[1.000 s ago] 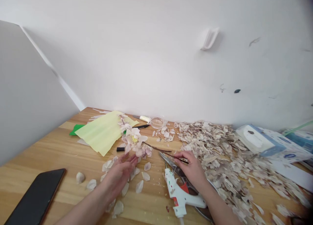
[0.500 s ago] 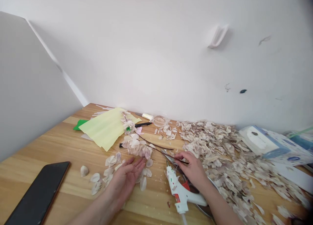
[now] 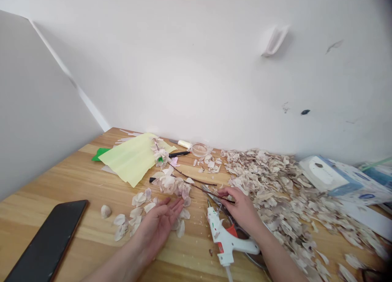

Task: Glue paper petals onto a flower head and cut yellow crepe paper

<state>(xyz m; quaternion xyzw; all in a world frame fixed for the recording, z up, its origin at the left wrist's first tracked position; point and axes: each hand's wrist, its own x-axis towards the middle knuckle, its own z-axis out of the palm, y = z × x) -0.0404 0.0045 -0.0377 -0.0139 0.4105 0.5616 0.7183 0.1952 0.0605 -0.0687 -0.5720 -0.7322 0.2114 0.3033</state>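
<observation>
Between the thumb and fingers of my right hand (image 3: 237,202) is the dark stem of a flower twig (image 3: 203,190), whose pale petal blossoms (image 3: 171,183) lie at its left end. My left hand (image 3: 161,224) rests palm up just below those blossoms, fingers stretched out, holding nothing. Loose petals (image 3: 136,212) lie around it on the wooden table. A second twig (image 3: 194,179) with a green-centred flower (image 3: 161,157) lies behind, partly over yellow paper (image 3: 131,159). Under my right wrist sits a white glue gun (image 3: 222,237), on or beside a metal dish that is mostly hidden.
A big heap of dried petals (image 3: 275,180) covers the right side. Beyond it stands a tissue box (image 3: 346,180). A black phone (image 3: 49,241) lies at the left front. A black pen (image 3: 179,154) and a clear round dish (image 3: 200,149) lie near the wall.
The view has shifted very slightly. Both hands keep nearly the same place, and the twig stays in my right hand.
</observation>
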